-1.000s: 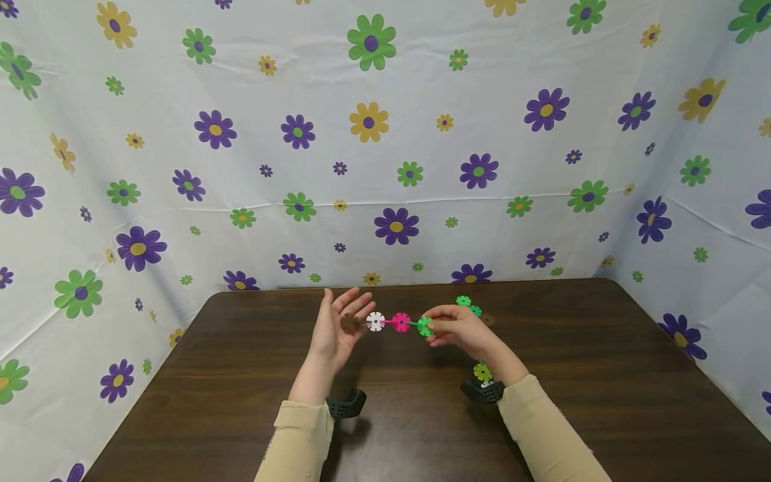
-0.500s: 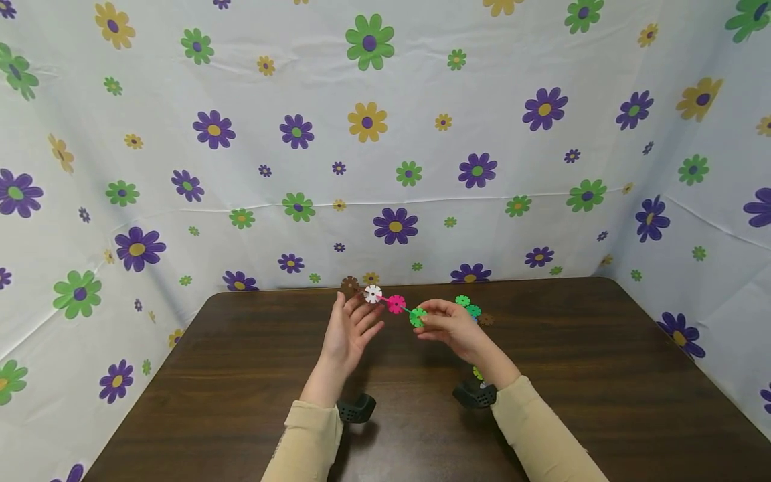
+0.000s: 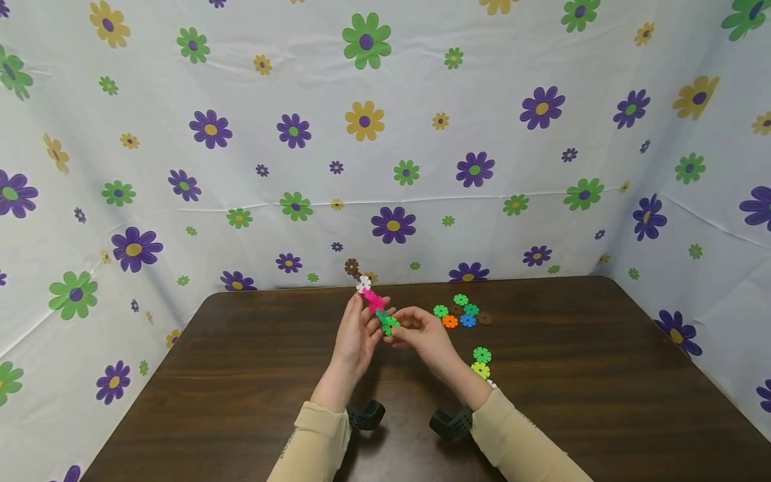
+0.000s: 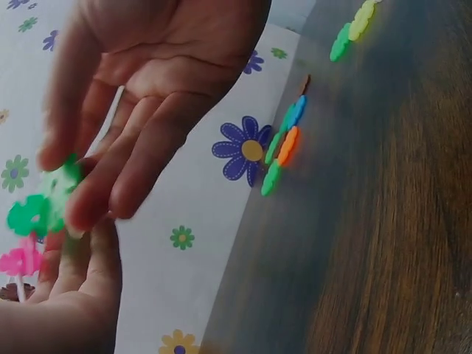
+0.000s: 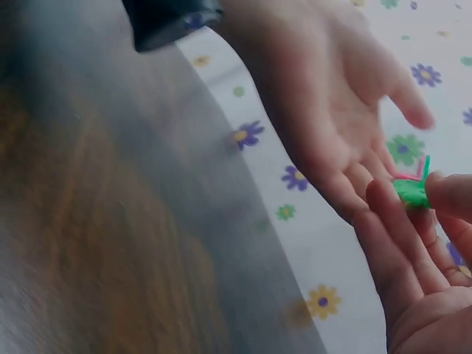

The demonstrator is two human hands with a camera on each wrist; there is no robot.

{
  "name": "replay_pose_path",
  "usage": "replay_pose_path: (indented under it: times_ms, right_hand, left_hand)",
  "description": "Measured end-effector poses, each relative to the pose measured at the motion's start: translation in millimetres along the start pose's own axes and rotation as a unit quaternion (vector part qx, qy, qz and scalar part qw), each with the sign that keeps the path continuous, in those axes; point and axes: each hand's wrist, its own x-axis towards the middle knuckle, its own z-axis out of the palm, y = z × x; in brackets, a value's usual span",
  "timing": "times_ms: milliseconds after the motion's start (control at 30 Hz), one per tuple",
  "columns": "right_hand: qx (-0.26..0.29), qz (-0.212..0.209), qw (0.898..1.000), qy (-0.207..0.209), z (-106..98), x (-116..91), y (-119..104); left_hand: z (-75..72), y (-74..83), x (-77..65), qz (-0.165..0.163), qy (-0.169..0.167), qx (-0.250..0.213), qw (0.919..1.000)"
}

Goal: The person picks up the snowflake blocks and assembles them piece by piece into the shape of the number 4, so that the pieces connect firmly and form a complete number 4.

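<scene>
A chain of notched, flower-shaped plastic discs rises away from the hands in the head view. Its near end is a green disc (image 3: 391, 327), followed by pink discs (image 3: 374, 300), a white disc (image 3: 364, 284) and a brown disc (image 3: 352, 267) at the far tip. My right hand (image 3: 426, 337) pinches the green disc between thumb and fingers. Palm up, my left hand (image 3: 354, 343) lies under and behind the chain with its fingers loosely extended. In the left wrist view the green disc (image 4: 60, 193) is blurred beside both hands' fingertips.
On the brown table (image 3: 241, 375), right of the hands, lies a group of loose discs, among them an orange disc (image 3: 450, 322) and a blue disc (image 3: 468, 321). Nearer, a yellow-green disc (image 3: 480, 370) lies by the right forearm. A flower-patterned cloth (image 3: 253, 147) hangs behind.
The chain has swung from level to steeply tilted, its brown end rising. My right hand has moved left and toward my left hand, which has shifted slightly right, off the brown end.
</scene>
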Motion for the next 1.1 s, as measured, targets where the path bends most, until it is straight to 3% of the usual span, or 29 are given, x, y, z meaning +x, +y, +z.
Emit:
replay_pose_path:
  times_ms: [267, 533, 767, 933, 1100]
  right_hand:
    - [-0.038, -0.004, 0.999, -0.002, 13.4, -6.5, 5.3]
    - [-0.049, -0.041, 0.998, -0.023, 21.0, -7.8, 11.2]
    - [-0.083, -0.048, 0.995, -0.013, 23.0, -8.7, 10.8]
    - [-0.097, -0.041, 0.994, -0.03, 17.7, -7.9, 7.7]
    - [-0.131, -0.015, 0.991, -0.032, -1.5, -7.0, -1.0]
  left_hand:
    - [4.0, -2.1, 0.6, 0.049, 0.034, 0.018, 0.998]
    - [5.7, -4.6, -0.7, 0.066, 0.046, 0.029, 0.9963]
    - [5.2, -4.3, -0.6, 0.069, 0.047, 0.036, 0.9958]
    - [4.4, -3.2, -0.5, 0.074, 0.049, 0.045, 0.995]
    - [3.4, -2.4, 0.1, 0.069, 0.053, 0.04, 0.9955]
